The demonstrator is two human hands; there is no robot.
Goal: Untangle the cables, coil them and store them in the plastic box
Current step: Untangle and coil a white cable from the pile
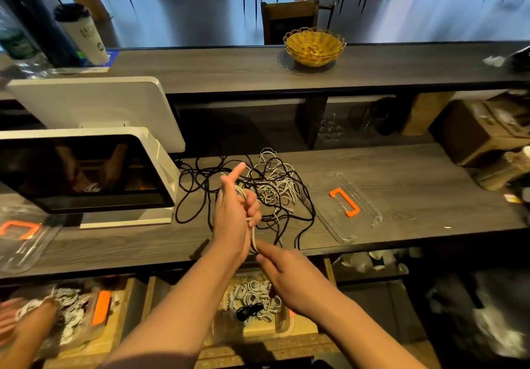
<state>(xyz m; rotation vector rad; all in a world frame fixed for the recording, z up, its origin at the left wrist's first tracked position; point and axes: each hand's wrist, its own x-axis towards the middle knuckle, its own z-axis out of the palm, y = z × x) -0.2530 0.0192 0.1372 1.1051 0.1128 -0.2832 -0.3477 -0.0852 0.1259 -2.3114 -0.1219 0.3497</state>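
Observation:
A tangle of black and white cables (272, 188) lies on the grey wooden counter. My left hand (233, 213) is raised over its near edge, with loops of a white cable (253, 236) wound round its curled fingers and the index finger pointing up. Just below it, my right hand (282, 265) pinches the hanging end of that white cable at the counter's front edge. A clear plastic lid with an orange handle (344, 202) lies to the right of the tangle. Below the counter, a clear plastic box (284, 322) holds several coiled white cables and a black one.
A white point-of-sale screen (86, 173) stands at the left. Another clear lid with an orange handle (20, 242) lies at the far left. Another person's hand (28, 320) reaches into a second box of coils at bottom left. A yellow basket (314, 45) sits on the upper shelf.

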